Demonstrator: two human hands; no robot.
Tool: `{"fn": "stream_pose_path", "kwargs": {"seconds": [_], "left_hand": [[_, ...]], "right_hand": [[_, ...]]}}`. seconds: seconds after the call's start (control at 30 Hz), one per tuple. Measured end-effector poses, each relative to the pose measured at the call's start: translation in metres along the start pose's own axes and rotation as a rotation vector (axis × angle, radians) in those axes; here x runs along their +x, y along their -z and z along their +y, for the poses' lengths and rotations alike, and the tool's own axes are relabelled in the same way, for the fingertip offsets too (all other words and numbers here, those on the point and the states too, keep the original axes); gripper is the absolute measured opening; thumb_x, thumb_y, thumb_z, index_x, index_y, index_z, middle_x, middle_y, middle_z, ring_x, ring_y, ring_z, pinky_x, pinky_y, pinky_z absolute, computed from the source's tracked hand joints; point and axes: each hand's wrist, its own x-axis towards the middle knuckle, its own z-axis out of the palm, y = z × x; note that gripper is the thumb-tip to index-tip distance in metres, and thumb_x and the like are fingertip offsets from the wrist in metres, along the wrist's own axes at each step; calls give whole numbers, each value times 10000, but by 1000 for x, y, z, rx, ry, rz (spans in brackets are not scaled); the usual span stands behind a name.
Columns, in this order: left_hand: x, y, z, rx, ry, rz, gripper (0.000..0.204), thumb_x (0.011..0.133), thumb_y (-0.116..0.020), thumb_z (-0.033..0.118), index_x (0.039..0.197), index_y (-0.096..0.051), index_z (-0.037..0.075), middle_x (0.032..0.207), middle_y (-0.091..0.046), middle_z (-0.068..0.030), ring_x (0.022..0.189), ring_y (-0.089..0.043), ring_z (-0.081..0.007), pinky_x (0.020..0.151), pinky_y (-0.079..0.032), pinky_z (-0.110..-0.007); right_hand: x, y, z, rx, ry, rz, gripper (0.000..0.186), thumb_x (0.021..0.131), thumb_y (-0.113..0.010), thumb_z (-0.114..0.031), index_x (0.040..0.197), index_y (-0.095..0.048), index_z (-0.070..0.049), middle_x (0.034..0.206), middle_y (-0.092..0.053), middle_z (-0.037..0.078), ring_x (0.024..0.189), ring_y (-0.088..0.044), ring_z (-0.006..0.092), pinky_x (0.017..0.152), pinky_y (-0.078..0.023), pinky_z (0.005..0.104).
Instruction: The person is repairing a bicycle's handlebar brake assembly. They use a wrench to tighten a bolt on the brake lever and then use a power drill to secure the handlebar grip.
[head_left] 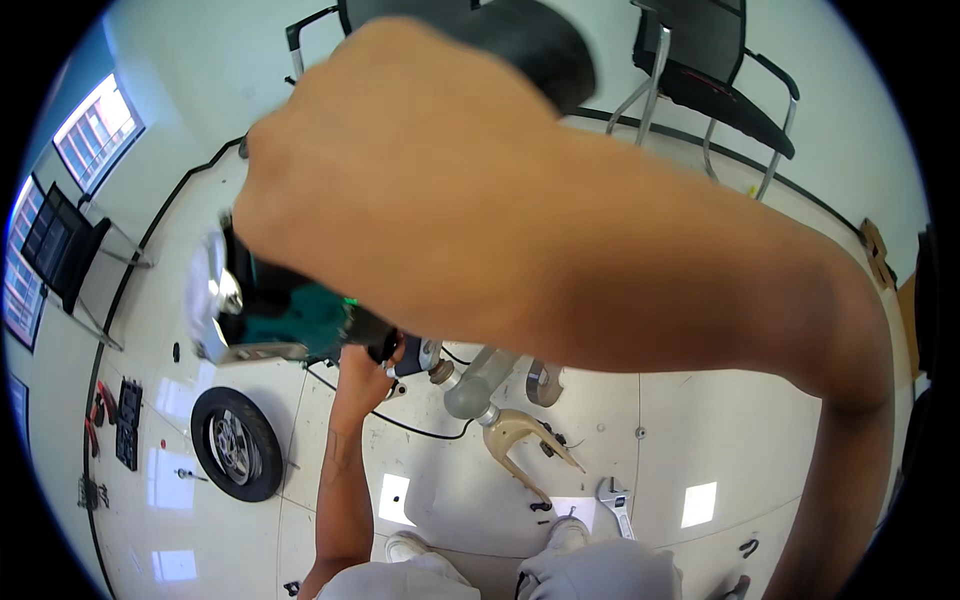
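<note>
My right hand (390, 170) fills the upper middle, raised close to the camera and closed on a green-and-black power tool (280, 310) with a silver front; a black cylindrical end (545, 55) shows beyond my knuckles. Below the tool, my left hand (365, 380) grips a dark part of a metal scooter or bike frame (470, 390), partly hidden by the tool. The frame has a beige front fork (520, 450) and black cables on the floor. A silver adjustable wrench (615, 505) lies by my feet.
A loose wheel with tyre (235, 445) lies at left, near a black tool case (128, 425) and red-handled tools (98, 410). Black chairs (715, 90) stand along the white walls, another at left (62, 240). Small parts are scattered on the tiled floor (680, 430).
</note>
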Motion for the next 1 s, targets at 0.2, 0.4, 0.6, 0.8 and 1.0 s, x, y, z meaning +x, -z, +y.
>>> {"fn": "stream_pose_path", "kwargs": {"seconds": [0.2,0.4,0.6,0.8,1.0], "left_hand": [[-2,0,-7,-140,136,60,237,795,-668,-25,993,-552,36,849,-602,-29,745,-518,-107,702,-455,-262],[-24,12,-6,-384,226,-17,439,770,-826,46,1127,-571,20,938,-628,-18,865,-588,-88,809,-484,-259],[-35,42,2,-220,286,-194,677,708,-823,-18,1302,-499,20,1189,-606,-90,1140,-591,-194,996,-457,-334],[-29,100,27,-530,-117,-484,1312,515,-969,204,1549,-190,-7,1568,-282,-228,1480,-248,-364,1208,-134,-465],[-53,86,53,33,-187,-157,1243,408,-1010,378,1446,-409,55,1205,-629,-195,1238,-568,-369,1149,-215,-575]], "right_hand": [[-20,-2,24,-42,-195,431,286,650,-819,-156,886,-684,-67,820,-672,106,854,-661,283,768,-494,394],[-133,-33,0,697,-1038,323,599,534,-924,-103,1064,-665,7,899,-708,106,832,-677,215,831,-541,332],[-320,-137,-119,789,-1810,589,392,679,-830,-52,1011,-635,18,842,-658,64,713,-623,171,728,-530,307],[-440,-223,-233,907,-2381,341,233,826,-780,-145,969,-654,-11,795,-654,41,672,-604,143,649,-482,288],[-487,-276,-293,927,-2448,116,264,854,-772,-237,953,-682,-10,816,-651,22,695,-587,125,654,-462,290]]}}
